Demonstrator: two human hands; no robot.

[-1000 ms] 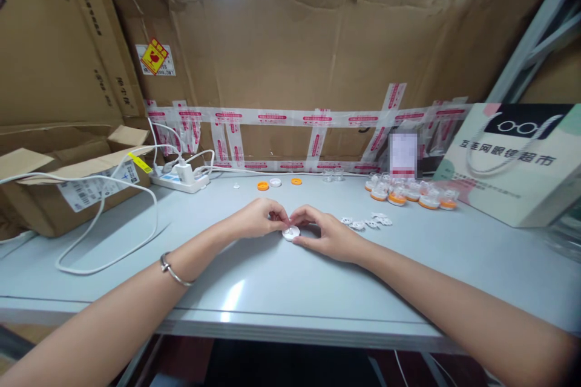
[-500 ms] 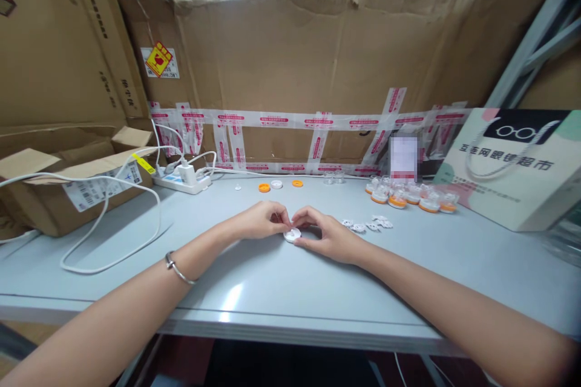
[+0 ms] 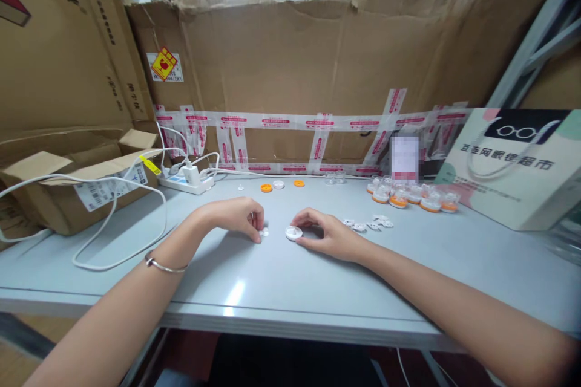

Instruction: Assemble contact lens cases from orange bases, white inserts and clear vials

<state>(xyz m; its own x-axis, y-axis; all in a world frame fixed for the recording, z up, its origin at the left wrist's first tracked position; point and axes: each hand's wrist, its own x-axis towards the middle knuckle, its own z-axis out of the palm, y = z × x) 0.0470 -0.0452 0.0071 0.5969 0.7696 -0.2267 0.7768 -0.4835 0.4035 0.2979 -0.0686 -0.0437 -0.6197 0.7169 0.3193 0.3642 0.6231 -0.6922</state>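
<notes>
My right hand grips the edge of a round white plastic disc on the grey table, thumb in front and fingers behind. A small raised part shows in the middle of the disc. To the left of it, my left hand is closed in a pinch at a small white plastic piece, whose exact shape I cannot make out. Several small white parts lie loose just right of my right hand. Farther back are two orange rings, a white ring and a tiny white piece.
Several clear-topped orange and white containers cluster at the back right, before a paper bag. Clear pieces stand at the back. A power strip, loose white cable and open carton occupy the left. Cardboard walls the back.
My left hand has moved left, away from the white disc, with a small white piece at its fingertips. My right hand stays on the disc. The view has shifted slightly.
</notes>
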